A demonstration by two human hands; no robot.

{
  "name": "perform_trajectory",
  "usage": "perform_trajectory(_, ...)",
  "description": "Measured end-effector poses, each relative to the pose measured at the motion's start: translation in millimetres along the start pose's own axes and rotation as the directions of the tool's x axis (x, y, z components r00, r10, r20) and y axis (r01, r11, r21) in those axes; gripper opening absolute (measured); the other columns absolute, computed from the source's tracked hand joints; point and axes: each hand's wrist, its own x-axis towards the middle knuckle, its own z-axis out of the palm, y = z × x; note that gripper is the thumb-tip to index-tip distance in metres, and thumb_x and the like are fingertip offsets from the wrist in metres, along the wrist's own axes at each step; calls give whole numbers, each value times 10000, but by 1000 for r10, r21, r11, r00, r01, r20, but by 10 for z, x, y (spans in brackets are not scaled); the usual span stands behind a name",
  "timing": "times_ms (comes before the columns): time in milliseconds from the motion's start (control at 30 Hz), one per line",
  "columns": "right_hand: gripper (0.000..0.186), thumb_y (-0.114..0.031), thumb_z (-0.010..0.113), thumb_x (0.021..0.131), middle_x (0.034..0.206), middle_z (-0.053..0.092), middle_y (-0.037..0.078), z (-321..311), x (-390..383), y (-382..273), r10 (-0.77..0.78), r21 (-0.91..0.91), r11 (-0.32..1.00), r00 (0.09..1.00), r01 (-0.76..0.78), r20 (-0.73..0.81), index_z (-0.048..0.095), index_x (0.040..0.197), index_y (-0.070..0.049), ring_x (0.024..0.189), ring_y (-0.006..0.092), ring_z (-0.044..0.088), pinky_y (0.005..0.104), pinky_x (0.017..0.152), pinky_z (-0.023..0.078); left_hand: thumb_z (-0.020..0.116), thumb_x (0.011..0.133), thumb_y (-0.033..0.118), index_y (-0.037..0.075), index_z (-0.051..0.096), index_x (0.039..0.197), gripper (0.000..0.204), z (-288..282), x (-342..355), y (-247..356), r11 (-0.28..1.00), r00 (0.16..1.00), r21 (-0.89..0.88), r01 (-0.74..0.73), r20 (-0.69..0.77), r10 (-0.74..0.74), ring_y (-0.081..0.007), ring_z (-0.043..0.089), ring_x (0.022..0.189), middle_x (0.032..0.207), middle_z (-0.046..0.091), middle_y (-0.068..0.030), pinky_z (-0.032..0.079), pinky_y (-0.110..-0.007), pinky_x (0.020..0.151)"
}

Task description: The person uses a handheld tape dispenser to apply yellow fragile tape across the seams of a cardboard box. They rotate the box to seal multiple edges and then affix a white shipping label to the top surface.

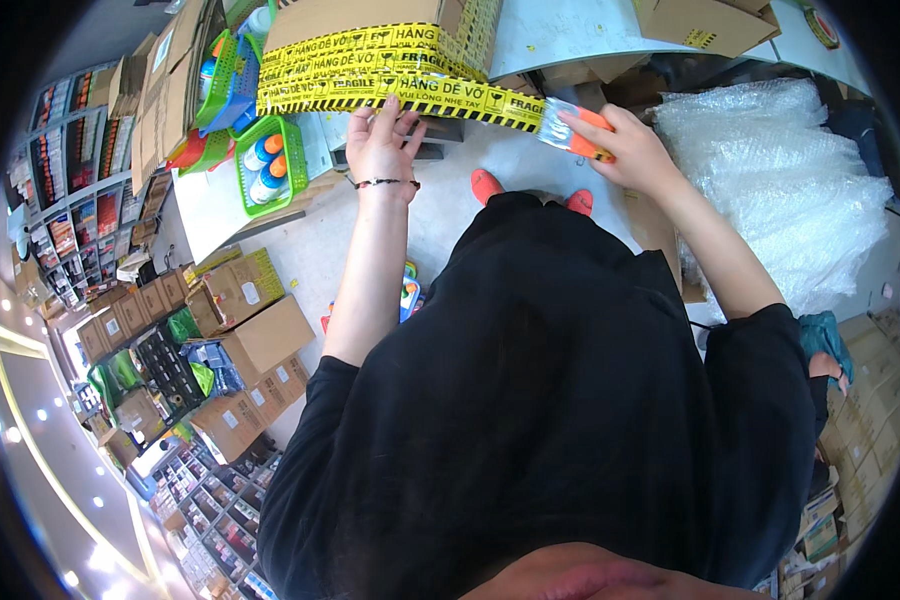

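A cardboard box stands on the table at the top of the head view, its near side covered in bands of yellow and black printed tape. One strip runs off the box toward the right in a taut line. At its far end, my right hand is closed around an orange tape dispenser with a whitish, clear-looking part on its left. My left hand is palm up under the strip, its fingers apart and their tips touching the tape's lower edge at the box's near side.
Green baskets with white, orange-capped bottles stand left of the box. A large heap of bubble wrap lies to the right. Another open carton sits on the table at the back right. Stacked cartons and shelves fill the left.
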Motion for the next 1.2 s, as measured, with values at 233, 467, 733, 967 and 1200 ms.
perform_trajectory(233,786,-85,766,740,906,506,106,876,-569,663,22,73,997,999,-25,32,563,1470,-292,880,304,570,404,815,511,675,967,78,90,441,1299,407,79,-186,47,998,998,20,-59,-23,59,-247,571,1114,1214,579,-88,499,-615,1020)
perform_trajectory(467,836,-119,742,784,1052,586,104,1884,-188,731,98,186,977,994,-107,58,468,1514,-419,1003,301,610,414,858,540,639,983,123,109,478,1319,372,74,-293,251,988,998,155,-22,-50,30,-202,597,1116,1195,579,-24,506,-616,1003)
perform_trajectory(733,788,-166,766,780,998,563,106,2231,108,745,29,210,978,994,-6,-103,518,1493,-391,963,305,602,407,846,531,622,996,145,155,508,1275,302,75,-326,288,985,999,170,15,-52,-6,-194,584,1150,1183,594,-5,492,-610,1013)
perform_trajectory(967,869,-138,748,809,1004,561,118,2469,350,763,-15,214,977,999,22,-32,404,1556,-420,985,307,582,429,914,493,638,979,149,91,314,1524,637,78,-436,155,886,961,424,-189,-107,256,-263,492,1314,1368,539,-95,366,-632,1089)
perform_trajectory(1200,865,-140,750,810,1083,551,89,2574,399,729,-29,222,975,999,23,21,410,1552,-428,1059,286,559,441,945,470,663,908,308,52,362,1578,778,595,-483,-554,-522,553,338,-783,763,-335,-366,196,1566,1674,264,-189,83,-558,1244)
